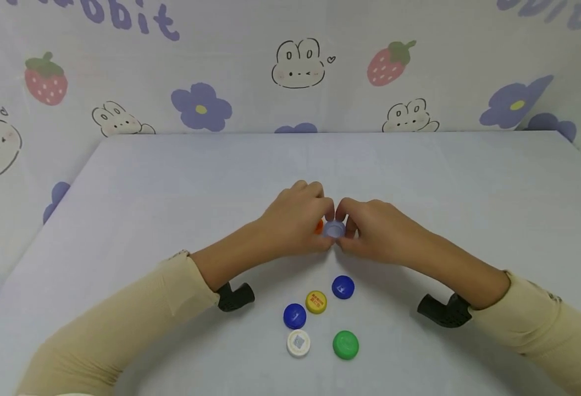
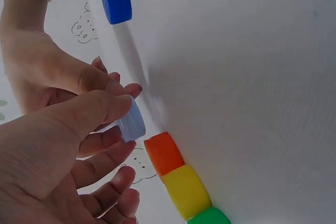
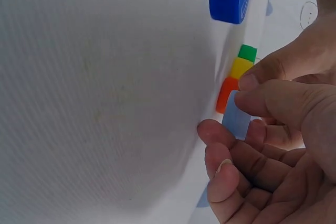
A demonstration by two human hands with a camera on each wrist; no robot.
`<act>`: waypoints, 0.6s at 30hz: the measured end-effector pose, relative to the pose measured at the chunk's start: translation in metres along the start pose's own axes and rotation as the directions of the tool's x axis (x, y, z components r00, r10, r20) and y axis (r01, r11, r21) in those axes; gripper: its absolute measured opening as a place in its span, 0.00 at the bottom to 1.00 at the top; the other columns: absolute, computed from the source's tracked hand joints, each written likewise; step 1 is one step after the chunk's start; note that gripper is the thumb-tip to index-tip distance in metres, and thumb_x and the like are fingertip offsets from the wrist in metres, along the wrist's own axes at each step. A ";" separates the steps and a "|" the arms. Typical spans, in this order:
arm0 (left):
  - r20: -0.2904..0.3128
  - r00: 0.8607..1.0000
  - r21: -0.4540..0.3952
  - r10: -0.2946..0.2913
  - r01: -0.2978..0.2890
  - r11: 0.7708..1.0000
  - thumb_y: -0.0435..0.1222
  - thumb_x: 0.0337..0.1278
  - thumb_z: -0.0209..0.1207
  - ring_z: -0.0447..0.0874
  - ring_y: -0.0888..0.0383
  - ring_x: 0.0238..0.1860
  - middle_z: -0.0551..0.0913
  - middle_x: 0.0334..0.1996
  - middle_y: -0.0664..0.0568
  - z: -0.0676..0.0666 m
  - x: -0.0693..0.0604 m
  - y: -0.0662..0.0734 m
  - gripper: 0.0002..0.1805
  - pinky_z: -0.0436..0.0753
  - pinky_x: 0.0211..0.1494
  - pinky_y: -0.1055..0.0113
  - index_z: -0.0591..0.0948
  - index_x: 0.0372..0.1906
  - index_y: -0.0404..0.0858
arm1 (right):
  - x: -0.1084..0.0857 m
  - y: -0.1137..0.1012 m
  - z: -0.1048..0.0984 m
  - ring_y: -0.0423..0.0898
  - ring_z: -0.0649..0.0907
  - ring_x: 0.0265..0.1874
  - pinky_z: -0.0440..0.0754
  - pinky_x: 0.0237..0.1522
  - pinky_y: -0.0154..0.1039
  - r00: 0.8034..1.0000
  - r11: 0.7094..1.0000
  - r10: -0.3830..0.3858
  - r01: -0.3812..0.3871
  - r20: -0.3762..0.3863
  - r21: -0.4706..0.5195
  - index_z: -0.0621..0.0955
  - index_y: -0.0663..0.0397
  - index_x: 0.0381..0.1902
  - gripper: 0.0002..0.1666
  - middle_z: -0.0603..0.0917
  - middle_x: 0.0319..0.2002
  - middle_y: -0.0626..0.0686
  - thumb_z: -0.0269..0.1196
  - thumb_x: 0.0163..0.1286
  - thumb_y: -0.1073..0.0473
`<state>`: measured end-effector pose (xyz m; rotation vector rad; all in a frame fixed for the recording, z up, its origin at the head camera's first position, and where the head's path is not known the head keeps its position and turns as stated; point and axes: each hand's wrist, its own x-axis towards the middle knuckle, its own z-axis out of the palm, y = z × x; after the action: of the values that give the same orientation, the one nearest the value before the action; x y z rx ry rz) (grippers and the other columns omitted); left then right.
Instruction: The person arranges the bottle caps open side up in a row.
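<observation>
1. Left hand [image 1: 297,223]: fingers and thumb pinch a translucent pale-blue round plastic cap [image 1: 334,229]. Right hand [image 1: 376,230]: pinches the same cap from the opposite side.
2. Cap position: between the two sets of fingertips, low over the white counter [image 1: 468,192], at the right end of a short row. Whether its base touches the surface, I cannot tell.
3. Row, reading leftward: orange plastic cap [image 2: 164,153], just beside the held one; yellow plastic cap [image 2: 187,191], touching the orange; green plastic cap [image 2: 211,217], touching the yellow.
4. Loose caps nearer the person: glossy dark-blue round cap [image 1: 343,287]; yellow round cap with red lettering [image 1: 316,302]; second dark-blue round cap [image 1: 294,316]; white round cap with a square printed code [image 1: 298,344]; bright-green round cap [image 1: 346,345].
5. Step in hand, my judgement: adding the pale-blue cap to the row as its fourth member.
6. Next move seems to call for a small leftward nudge until it meets the orange cap, square with the line, then an even release by both hands. A hard push could skew the row.
</observation>
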<state>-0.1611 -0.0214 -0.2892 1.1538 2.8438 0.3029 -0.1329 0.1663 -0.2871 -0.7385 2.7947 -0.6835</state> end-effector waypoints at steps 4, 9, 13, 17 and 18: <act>0.028 0.999 0.016 -0.028 0.027 1.000 0.44 0.59 0.70 0.71 0.54 0.42 0.77 0.41 0.52 0.002 0.006 -0.001 0.16 0.72 0.40 0.65 0.86 0.49 0.43 | 0.006 0.003 0.000 0.46 0.80 0.27 0.79 0.32 0.40 0.999 0.998 0.034 -0.033 0.016 -0.046 0.80 0.63 0.49 0.17 0.83 0.28 0.49 0.70 0.65 0.64; 0.063 0.996 0.022 -0.065 0.064 0.998 0.45 0.60 0.69 0.71 0.54 0.43 0.76 0.41 0.52 0.001 0.008 -0.002 0.18 0.71 0.41 0.66 0.85 0.52 0.42 | 0.012 0.005 0.001 0.46 0.79 0.26 0.78 0.32 0.40 0.998 0.997 0.053 -0.051 0.022 -0.066 0.80 0.62 0.49 0.17 0.82 0.26 0.49 0.70 0.65 0.62; 0.067 0.996 0.015 -0.065 0.064 0.998 0.44 0.61 0.69 0.72 0.53 0.43 0.76 0.41 0.51 0.001 0.010 -0.003 0.18 0.72 0.41 0.65 0.84 0.52 0.42 | 0.015 0.006 0.002 0.46 0.78 0.25 0.76 0.30 0.40 0.997 0.995 0.071 -0.068 0.026 -0.077 0.80 0.62 0.49 0.17 0.81 0.25 0.49 0.70 0.66 0.62; 0.071 0.995 0.016 -0.066 0.065 0.998 0.44 0.62 0.68 0.72 0.53 0.44 0.76 0.40 0.51 0.003 0.012 -0.004 0.18 0.72 0.42 0.65 0.83 0.53 0.41 | 0.017 0.007 0.002 0.46 0.77 0.24 0.75 0.30 0.40 0.996 0.993 0.083 -0.080 0.033 -0.081 0.79 0.62 0.50 0.17 0.80 0.25 0.50 0.70 0.66 0.62; 0.073 0.995 0.019 -0.066 0.064 0.998 0.44 0.62 0.68 0.72 0.53 0.44 0.76 0.41 0.51 0.004 0.012 -0.005 0.18 0.72 0.42 0.65 0.83 0.53 0.41 | 0.017 0.008 0.002 0.46 0.77 0.24 0.75 0.30 0.40 0.996 0.994 0.082 -0.079 0.034 -0.080 0.79 0.62 0.50 0.17 0.80 0.25 0.50 0.70 0.66 0.61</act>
<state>-0.1722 -0.0159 -0.2938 1.0496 2.8176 0.2288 -0.1503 0.1629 -0.2936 -0.6412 2.8134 -0.5428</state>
